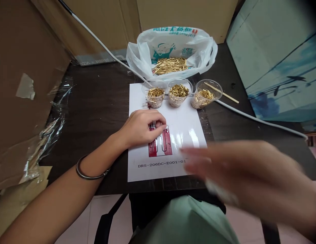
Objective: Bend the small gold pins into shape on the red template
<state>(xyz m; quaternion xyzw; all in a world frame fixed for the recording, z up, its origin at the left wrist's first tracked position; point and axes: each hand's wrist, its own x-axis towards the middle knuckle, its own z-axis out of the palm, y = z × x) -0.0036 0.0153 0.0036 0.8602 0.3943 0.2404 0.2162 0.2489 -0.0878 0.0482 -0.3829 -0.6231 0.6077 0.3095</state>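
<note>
Dark table [96, 91]: three cups [176, 102], one bag [141, 62], one sheet [138, 174].
Left hand [145, 124] curls on the sheet, whose long axis points toward the cups; right hand [249, 171] blurred; can't tell either grip.

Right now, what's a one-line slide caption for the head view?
Left hand over a printed sheet, right hand blurred, three clear cups of gold-coloured pieces before an open plastic bag.

I watch through one head-worn camera facing forward and down: cardboard [104, 28] at the top, tabletop [91, 91] close at mid-frame, the wearer's right hand [245, 173] near the lens, lower right.
</note>
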